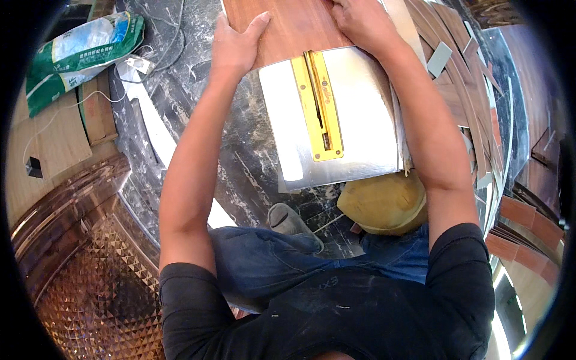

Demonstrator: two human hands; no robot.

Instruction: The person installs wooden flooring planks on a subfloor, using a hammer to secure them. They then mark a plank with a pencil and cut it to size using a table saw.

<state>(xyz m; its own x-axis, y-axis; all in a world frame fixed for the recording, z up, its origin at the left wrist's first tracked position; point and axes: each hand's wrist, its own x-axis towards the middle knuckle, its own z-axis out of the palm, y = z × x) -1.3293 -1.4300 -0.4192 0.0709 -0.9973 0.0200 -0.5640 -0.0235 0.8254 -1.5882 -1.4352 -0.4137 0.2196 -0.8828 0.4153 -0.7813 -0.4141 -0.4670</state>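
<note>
The person bends over a small table saw (354, 120) whose shiny metal surface carries a yellow insert plate (318, 105) with a dark slot down its middle. A reddish-brown wooden board (288, 27) lies flat on the far part of that surface, its near edge meeting the top of the yellow plate. The left hand (235, 48) rests on the board's left edge, fingers together and thumb spread over the top face, pressing rather than gripping. The right hand (363, 23) lies flat on the board's right side, fingers laid down on the wood. Thin wood strips (474, 108) pile up right of the saw. A green and white sack (78, 54) lies far left on the dark marbled floor (240, 150).
</note>
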